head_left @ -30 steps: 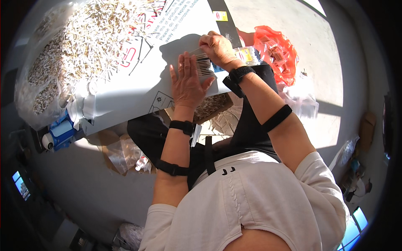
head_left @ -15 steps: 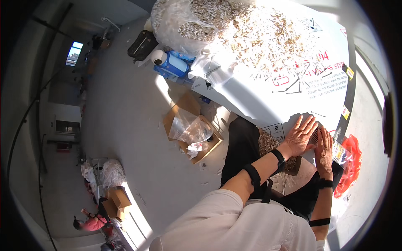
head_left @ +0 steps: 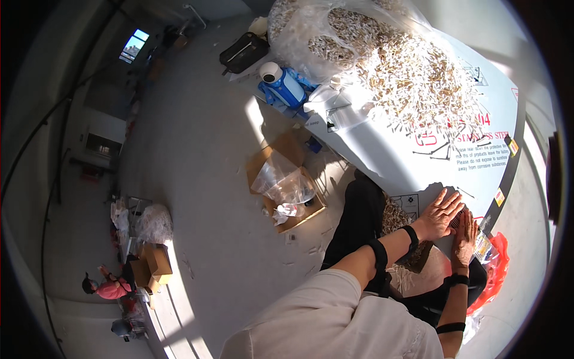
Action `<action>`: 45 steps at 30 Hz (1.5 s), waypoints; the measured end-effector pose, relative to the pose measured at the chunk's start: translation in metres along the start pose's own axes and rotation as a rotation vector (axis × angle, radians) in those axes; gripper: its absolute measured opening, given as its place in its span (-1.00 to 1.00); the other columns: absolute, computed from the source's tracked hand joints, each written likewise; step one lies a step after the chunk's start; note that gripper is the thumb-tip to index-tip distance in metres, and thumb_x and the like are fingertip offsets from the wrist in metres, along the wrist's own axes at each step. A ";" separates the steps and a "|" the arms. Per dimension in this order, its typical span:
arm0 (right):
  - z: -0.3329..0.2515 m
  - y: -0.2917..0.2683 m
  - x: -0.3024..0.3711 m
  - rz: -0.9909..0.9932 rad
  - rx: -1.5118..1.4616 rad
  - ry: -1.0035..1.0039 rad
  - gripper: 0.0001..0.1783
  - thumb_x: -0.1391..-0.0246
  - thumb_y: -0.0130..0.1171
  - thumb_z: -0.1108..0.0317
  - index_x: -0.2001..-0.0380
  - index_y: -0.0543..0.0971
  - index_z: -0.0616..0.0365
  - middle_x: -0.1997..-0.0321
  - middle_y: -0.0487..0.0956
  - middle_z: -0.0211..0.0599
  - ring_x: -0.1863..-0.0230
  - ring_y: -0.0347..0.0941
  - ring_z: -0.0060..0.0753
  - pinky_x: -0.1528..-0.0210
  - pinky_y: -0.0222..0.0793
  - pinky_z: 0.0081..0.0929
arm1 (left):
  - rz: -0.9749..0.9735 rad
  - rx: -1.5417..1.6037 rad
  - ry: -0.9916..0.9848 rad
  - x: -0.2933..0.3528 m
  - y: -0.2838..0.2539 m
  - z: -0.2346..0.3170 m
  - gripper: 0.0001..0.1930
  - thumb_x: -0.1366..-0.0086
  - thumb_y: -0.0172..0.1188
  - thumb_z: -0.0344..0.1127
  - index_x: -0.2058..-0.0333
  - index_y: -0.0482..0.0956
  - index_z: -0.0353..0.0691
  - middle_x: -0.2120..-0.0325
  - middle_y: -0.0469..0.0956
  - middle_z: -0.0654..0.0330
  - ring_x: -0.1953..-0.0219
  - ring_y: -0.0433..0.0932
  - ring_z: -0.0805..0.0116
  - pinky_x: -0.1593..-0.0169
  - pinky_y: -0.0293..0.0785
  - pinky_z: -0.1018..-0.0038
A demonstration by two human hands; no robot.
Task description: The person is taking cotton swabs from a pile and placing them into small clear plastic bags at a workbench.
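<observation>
My left hand (head_left: 438,218) lies flat on the near edge of the covered table (head_left: 388,157), its fingers stretched out and apart. Just to the right, my right hand (head_left: 464,240) has its fingers extended beside the same spot. Between the two hands shows a small row of thin dark pieces (head_left: 457,220), partly hidden by the fingers; their kind is too small to make out. Farther up the table spreads a large heap of slim, pale and brownish pieces (head_left: 424,78). Several dark, thin pieces (head_left: 441,151) lie apart from the heap.
A clear plastic bag (head_left: 311,57) of similar pieces stands at the back. A box of pieces (head_left: 394,216) sits by my lap. On the floor are an open carton (head_left: 305,218) and a blue-and-white toy robot (head_left: 287,88). Red plastic (head_left: 497,269) hangs at right. Another person (head_left: 113,289) is far left.
The view has shifted, so the table and floor things appear farther right and lower. Both hands keep their place around the row of thin pieces.
</observation>
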State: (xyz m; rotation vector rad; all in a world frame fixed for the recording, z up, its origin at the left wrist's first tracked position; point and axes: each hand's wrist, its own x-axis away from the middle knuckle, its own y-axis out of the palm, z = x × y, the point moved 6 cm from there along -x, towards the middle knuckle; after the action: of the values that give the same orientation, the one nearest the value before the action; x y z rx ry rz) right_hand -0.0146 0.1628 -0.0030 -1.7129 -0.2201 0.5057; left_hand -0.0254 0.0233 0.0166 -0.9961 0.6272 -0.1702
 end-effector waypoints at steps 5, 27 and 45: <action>0.005 0.007 0.001 -0.017 0.016 0.021 -0.37 -0.17 0.03 0.22 -0.29 0.26 0.16 -0.40 0.20 -0.26 -0.43 0.07 -0.19 -0.44 -0.05 -0.10 | 0.053 -0.011 0.032 -0.002 -0.005 0.003 -0.03 0.00 0.29 0.10 -0.31 0.13 -0.30 -0.38 -0.01 0.08 -0.45 -0.17 0.24 -0.45 -0.47 0.10; -0.031 -0.028 0.025 -0.201 0.040 0.042 -0.13 -0.01 0.22 0.14 -0.33 0.14 0.24 -0.45 0.08 -0.16 -0.48 -0.09 -0.16 -0.46 -0.27 0.02 | -0.015 0.022 0.016 0.000 0.002 0.016 -0.10 -0.11 0.11 0.32 -0.31 0.20 -0.12 -0.36 0.05 0.06 -0.44 -0.13 0.18 -0.43 -0.47 0.04; -0.014 -0.027 -0.004 -0.021 -0.015 0.087 -0.35 -0.11 0.03 0.21 -0.29 0.27 0.07 -0.41 0.20 -0.28 -0.43 0.08 -0.31 -0.45 -0.11 -0.13 | -0.430 -0.098 -0.056 -0.007 0.005 0.004 -0.21 -0.31 -0.01 0.15 -0.38 -0.03 -0.09 -0.41 -0.13 0.09 -0.46 -0.23 0.21 -0.41 -0.40 -0.02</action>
State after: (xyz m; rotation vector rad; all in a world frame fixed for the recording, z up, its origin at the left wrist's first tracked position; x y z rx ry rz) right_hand -0.0084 0.1547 0.0257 -1.7418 -0.1791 0.4139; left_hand -0.0297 0.0316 0.0168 -1.2190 0.3654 -0.4919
